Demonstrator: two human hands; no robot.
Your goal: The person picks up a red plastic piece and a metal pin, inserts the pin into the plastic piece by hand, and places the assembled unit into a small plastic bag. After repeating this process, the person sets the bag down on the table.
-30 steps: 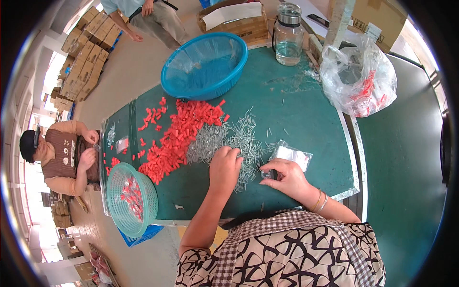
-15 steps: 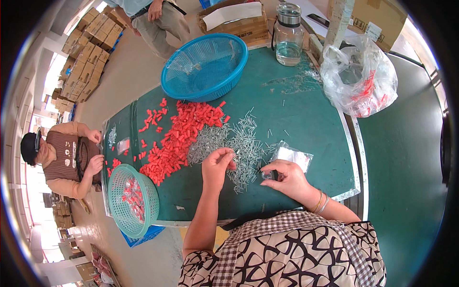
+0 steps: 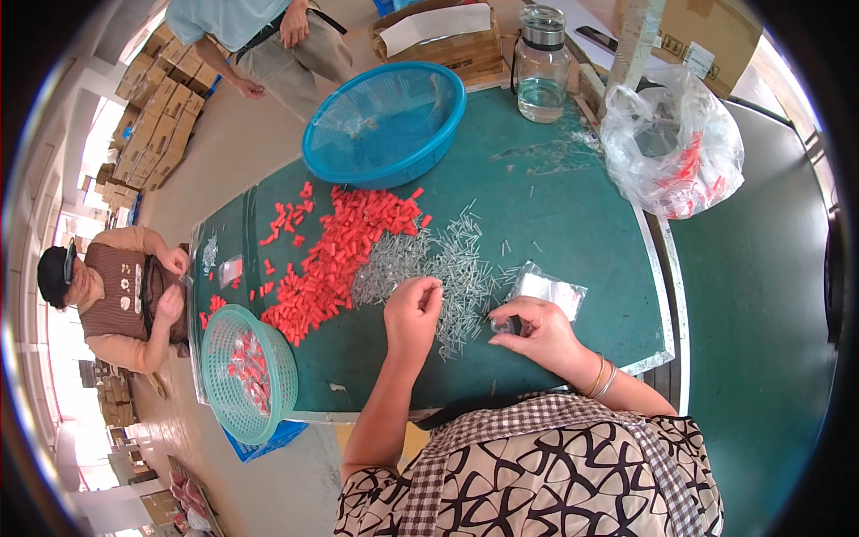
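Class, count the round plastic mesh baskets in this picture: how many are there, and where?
2. The blue basket sits at the far edge of the green table; the pale green basket is at its near left corner. Others could be hidden beneath.

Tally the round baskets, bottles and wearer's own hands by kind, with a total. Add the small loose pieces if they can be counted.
Round baskets: 2 (blue basket, green basket)
Bottles: 1 (clear bottle)
Own hands: 2 (left hand, right hand)
Total: 5
Red pieces and grey pieces: too many, overlapping, to count.
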